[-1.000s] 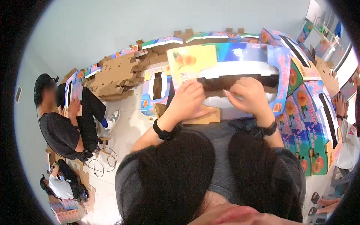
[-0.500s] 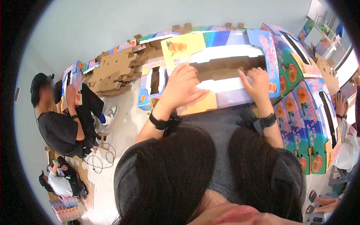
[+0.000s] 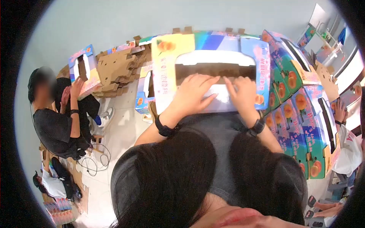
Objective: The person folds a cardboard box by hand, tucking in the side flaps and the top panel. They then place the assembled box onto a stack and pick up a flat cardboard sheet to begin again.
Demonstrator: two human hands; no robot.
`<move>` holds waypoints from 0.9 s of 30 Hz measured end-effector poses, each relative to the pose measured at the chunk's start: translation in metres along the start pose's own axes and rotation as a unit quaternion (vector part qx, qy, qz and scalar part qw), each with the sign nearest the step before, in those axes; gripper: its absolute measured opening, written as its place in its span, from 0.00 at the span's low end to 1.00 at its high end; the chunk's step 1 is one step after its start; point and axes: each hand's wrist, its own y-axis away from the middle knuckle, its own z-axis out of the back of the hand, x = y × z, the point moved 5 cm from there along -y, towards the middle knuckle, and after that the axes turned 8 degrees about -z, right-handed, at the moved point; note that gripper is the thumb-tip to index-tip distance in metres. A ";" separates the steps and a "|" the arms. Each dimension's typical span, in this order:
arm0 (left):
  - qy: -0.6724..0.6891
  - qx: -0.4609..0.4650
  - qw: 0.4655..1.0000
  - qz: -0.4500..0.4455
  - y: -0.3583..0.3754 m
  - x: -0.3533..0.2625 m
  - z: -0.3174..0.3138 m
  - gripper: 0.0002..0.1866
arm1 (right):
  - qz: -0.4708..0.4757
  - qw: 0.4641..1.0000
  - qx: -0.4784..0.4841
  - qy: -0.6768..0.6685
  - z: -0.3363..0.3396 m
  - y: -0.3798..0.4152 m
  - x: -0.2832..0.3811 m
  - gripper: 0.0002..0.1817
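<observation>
A printed cardboard fruit box [image 3: 216,57] stands in front of my chest, with peaches on its yellow left corner, a blue right corner and a long white-edged opening in its top. My left hand [image 3: 194,93] lies over the near edge of the opening, fingers hooked toward the slot and thumb on the white near flap. Beside it, my right hand [image 3: 243,95] has its fingers bent over the same edge, close to the left fingertips. Both hands grip the near flap. Brown cardboard shows inside the opening; the fingertips are partly hidden.
Finished-looking boxes [image 3: 300,125] are stacked at my right. Flattened brown cardboard [image 3: 118,70] lies along the wall, with another box [image 3: 143,91] at my left. A co-worker [image 3: 57,121] sits farther left by a similar box [image 3: 84,70]. A cable [image 3: 95,163] lies on the floor.
My hands have come closer together along the near edge of the opening. The box has shifted slightly left and sits straighter. The co-worker's box has moved up and tilted.
</observation>
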 end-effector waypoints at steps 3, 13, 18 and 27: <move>-0.029 -0.012 0.999 0.005 0.000 0.006 -0.006 0.16 | 0.032 0.998 -0.034 -0.048 0.000 -0.001 0.012 0.20; -0.056 -0.005 0.998 0.024 0.012 -0.004 -0.012 0.11 | 0.182 0.963 -0.095 -0.176 0.066 -0.017 0.025 0.11; -0.055 -0.024 0.998 0.030 0.014 -0.014 -0.015 0.17 | 0.159 0.945 -0.278 -0.063 0.131 -0.050 0.010 0.05; -0.063 -0.034 0.997 0.017 0.018 -0.024 -0.015 0.19 | 0.057 0.983 -0.177 0.002 0.075 -0.098 -0.016 0.11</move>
